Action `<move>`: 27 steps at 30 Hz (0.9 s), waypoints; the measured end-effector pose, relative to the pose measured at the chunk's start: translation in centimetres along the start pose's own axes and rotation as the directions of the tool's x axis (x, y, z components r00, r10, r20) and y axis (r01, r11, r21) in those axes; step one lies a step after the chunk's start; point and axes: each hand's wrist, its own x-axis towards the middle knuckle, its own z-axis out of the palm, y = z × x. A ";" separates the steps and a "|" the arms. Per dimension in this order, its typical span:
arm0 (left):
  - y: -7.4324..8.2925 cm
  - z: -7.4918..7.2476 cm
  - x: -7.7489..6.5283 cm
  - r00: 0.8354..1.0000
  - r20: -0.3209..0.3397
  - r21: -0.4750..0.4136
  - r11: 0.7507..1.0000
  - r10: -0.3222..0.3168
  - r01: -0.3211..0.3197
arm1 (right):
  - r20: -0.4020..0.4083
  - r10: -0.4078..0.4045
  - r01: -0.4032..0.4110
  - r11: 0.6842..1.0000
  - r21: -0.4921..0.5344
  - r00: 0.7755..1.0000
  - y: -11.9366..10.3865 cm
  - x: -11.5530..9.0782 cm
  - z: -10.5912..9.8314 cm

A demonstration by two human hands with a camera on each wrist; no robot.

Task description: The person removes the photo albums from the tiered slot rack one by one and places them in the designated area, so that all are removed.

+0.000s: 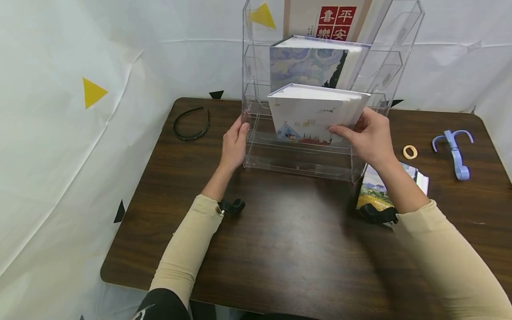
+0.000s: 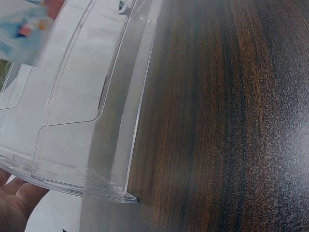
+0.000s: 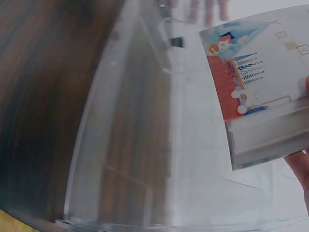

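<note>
My right hand (image 1: 370,135) grips a thick white photo album (image 1: 306,113) by its right side, thumb on the front cover. A small blue tent and red patch are printed low on that cover. The album is at the lower part of a clear tiered rack (image 1: 296,166); whether its bottom edge sits inside a pocket I cannot tell. Against the rack's left side panel rests my left hand (image 1: 234,141), its fingertips touching the outside in the left wrist view. Behind stand an album with a swirling blue-sky cover (image 1: 306,66) and, higher, a beige one with red squares (image 1: 298,20).
A landscape-covered album (image 1: 376,189) lies beneath my right forearm. Farther right are a yellow tape ring (image 1: 410,152) and a light-blue hooked holder (image 1: 455,153). A black headband (image 1: 192,137) lies left of the rack on the brown table (image 1: 280,249). White sheeting (image 1: 192,58) rises behind.
</note>
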 end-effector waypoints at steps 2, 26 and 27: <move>0.0 0.0 0.0 1.000 0.001 -0.003 1.000 0.006 -0.006 | -0.037 -0.030 0.031 0.999 0.024 0.999 -0.4 -0.2 -0.8; 0.4 -0.4 -0.6 1.000 0.013 0.001 1.000 0.016 -0.016 | -0.264 0.391 0.105 0.384 0.917 0.882 6.3 -16.7 -14.0; 0.4 -0.4 -0.6 1.000 0.012 -0.001 1.000 0.018 -0.018 | -0.249 0.379 0.086 0.398 0.913 0.891 7.4 -17.7 -14.6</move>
